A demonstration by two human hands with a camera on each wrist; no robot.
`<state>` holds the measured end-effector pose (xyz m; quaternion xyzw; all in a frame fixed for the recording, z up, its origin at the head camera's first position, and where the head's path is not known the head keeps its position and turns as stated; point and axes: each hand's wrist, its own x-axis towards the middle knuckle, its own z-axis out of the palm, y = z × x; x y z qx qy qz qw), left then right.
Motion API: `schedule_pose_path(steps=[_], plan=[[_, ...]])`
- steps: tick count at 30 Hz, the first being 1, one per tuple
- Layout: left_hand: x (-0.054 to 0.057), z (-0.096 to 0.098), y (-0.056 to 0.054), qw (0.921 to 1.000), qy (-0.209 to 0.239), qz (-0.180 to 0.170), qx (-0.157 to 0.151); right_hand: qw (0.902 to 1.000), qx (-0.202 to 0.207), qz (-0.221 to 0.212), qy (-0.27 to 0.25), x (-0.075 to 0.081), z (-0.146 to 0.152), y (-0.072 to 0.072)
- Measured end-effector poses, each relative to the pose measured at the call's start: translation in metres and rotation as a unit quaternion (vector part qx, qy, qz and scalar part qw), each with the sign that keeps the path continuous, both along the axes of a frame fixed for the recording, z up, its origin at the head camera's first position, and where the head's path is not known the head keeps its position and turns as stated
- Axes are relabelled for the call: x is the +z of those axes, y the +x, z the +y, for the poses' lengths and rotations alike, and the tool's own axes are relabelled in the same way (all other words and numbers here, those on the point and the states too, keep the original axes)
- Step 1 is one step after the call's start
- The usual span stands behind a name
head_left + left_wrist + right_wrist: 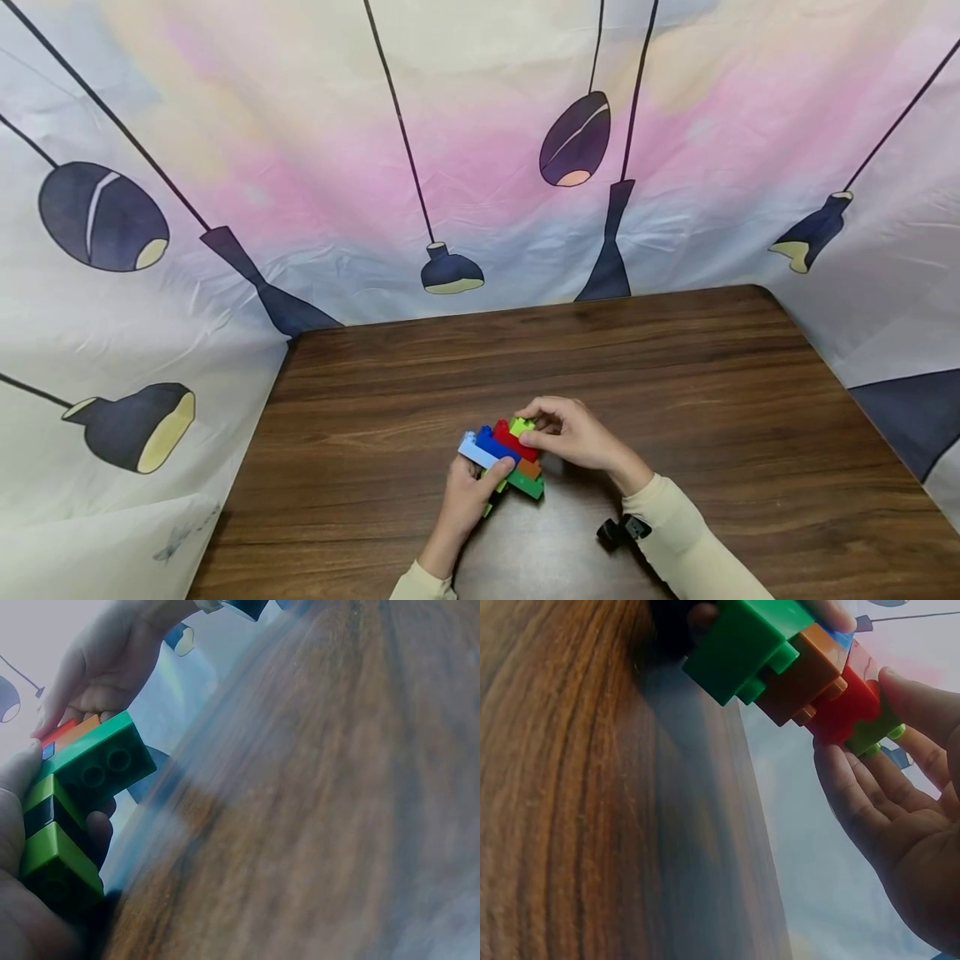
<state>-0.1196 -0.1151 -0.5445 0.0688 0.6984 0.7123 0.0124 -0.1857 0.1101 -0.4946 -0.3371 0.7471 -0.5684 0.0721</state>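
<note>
A joined stack of toy building blocks is held up between both hands, over the brown table. Its colours are light blue, dark blue, red, orange, dark green, light green and black. My left hand grips the lower left part, thumb across the dark blue block; in the left wrist view its fingers wrap the light green and black part. My right hand pinches the red and light green blocks at the far end, thumb on one side and fingers on the other.
A dark wood-grain table spreads beneath the hands. Behind it hangs a pastel cloth printed with dark lamps. A black strapped device sits at the right wrist, over the cream sleeve.
</note>
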Motion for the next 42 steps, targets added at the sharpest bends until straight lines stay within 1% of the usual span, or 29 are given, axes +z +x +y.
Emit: schedule_pose_path(steps=[6,11,15,18,20,21,23,26,29,32,34,36,39,42], plan=[[0.0,0.001,0.0,0.9999,0.009,0.003,0.01,0.9999,-0.002,-0.009,-0.012,-0.001,-0.004,0.001],[0.001,0.005,0.0,0.9995,0.018,-0.012,0.021,0.9996,-0.001,-0.023,-0.015,-0.001,-0.004,0.0],[0.004,0.008,-0.001,0.9984,0.038,-0.039,0.017,0.9989,0.009,-0.045,-0.012,0.001,-0.003,0.001],[0.006,0.008,-0.001,0.9978,0.045,-0.047,0.012,0.9982,0.021,-0.056,-0.008,0.001,-0.004,0.001],[0.008,0.007,0.0,0.9974,0.053,-0.049,0.002,0.9976,0.025,-0.064,-0.011,0.0,-0.006,0.001],[0.008,0.006,0.001,0.9972,0.057,-0.048,-0.008,0.9972,0.026,-0.068,-0.015,-0.001,-0.006,0.001],[0.01,0.004,0.002,0.9959,0.068,-0.05,-0.035,0.9967,0.022,-0.075,-0.024,-0.001,-0.005,-0.001],[0.011,0.001,0.002,0.9919,0.087,-0.055,-0.076,0.996,0.014,-0.084,-0.028,0.0,-0.002,-0.003],[0.013,0.0,0.001,0.9903,0.086,-0.064,-0.089,0.9943,0.011,-0.099,-0.037,0.003,0.003,-0.006],[0.014,-0.001,0.001,0.9906,0.081,-0.071,-0.085,0.9911,0.004,-0.123,-0.05,0.005,0.008,-0.008],[0.014,-0.002,0.0,0.992,0.077,-0.063,-0.078,0.9892,-0.007,-0.136,-0.054,0.005,0.01,-0.009],[0.012,-0.003,-0.001,0.9943,0.073,-0.047,-0.063,0.988,-0.024,-0.144,-0.052,0.004,0.012,-0.01],[0.009,-0.004,-0.002,0.9964,0.068,-0.025,-0.045,0.9875,-0.039,-0.146,-0.044,0.002,0.015,-0.013],[0.006,-0.004,-0.003,0.9975,0.057,0.0,-0.042,0.9872,-0.043,-0.148,-0.039,-0.001,0.018,-0.016]])
